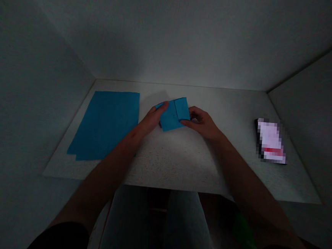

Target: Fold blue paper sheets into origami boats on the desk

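Observation:
A small folded piece of blue paper (171, 115) is held between my two hands, over the middle of the white tabletop. My left hand (154, 117) grips its left side, with the thumb on top and a bit of blue showing by the fingers. At the right edge, my right hand (200, 122) pinches the folded flap, thumb along its lower corner and fingers curled behind. The flap covers the right part of the piece. Larger blue sheets (108, 122) lie overlapping on the table to the left, partly behind my left forearm.
A phone (270, 142) with its screen lit and blurred lies at the right of the table (174, 167). Walls close in the back (183, 45) and both sides. The table's front edge runs just above my legs (129, 221).

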`<control>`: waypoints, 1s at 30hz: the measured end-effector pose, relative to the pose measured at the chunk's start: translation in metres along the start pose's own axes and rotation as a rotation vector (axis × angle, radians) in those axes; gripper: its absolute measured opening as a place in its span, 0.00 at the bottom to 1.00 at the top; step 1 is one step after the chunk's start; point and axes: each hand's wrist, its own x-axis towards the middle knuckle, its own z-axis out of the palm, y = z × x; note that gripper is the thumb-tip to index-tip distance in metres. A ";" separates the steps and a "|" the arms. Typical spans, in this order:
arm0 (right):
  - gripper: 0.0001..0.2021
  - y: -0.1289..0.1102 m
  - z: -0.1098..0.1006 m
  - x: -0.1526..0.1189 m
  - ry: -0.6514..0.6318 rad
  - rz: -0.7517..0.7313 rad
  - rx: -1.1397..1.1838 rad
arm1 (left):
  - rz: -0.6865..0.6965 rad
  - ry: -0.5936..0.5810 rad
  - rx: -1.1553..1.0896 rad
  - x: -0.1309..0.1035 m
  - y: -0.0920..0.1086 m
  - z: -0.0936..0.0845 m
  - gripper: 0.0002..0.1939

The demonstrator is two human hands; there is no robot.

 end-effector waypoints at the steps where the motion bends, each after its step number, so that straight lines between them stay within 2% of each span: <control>1: 0.21 0.001 -0.001 0.000 -0.010 0.010 0.010 | -0.017 0.008 -0.032 0.001 0.001 0.000 0.35; 3: 0.20 0.003 -0.004 0.000 -0.009 0.029 0.033 | -0.034 0.014 -0.105 0.002 0.004 0.000 0.33; 7: 0.21 0.011 -0.013 0.002 0.106 0.072 0.088 | 0.078 -0.019 -0.108 0.002 0.011 -0.005 0.28; 11: 0.21 0.014 -0.021 0.005 0.200 0.071 0.085 | 0.119 -0.064 -0.105 0.004 0.005 -0.008 0.25; 15: 0.19 0.015 -0.024 0.007 0.205 0.026 0.077 | 0.083 -0.058 -0.106 0.009 -0.004 -0.008 0.16; 19: 0.13 0.014 -0.026 0.005 0.179 0.009 0.072 | 0.030 0.000 -0.116 0.010 0.000 -0.009 0.11; 21: 0.10 0.012 -0.026 0.004 0.170 0.007 0.048 | 0.018 0.009 -0.118 0.009 0.005 -0.010 0.11; 25: 0.11 0.013 -0.026 0.003 0.175 -0.015 0.017 | 0.012 0.016 -0.127 0.003 0.015 -0.010 0.16; 30: 0.16 0.025 -0.024 0.004 0.164 -0.028 0.041 | 0.012 -0.026 -0.046 0.001 0.013 -0.009 0.21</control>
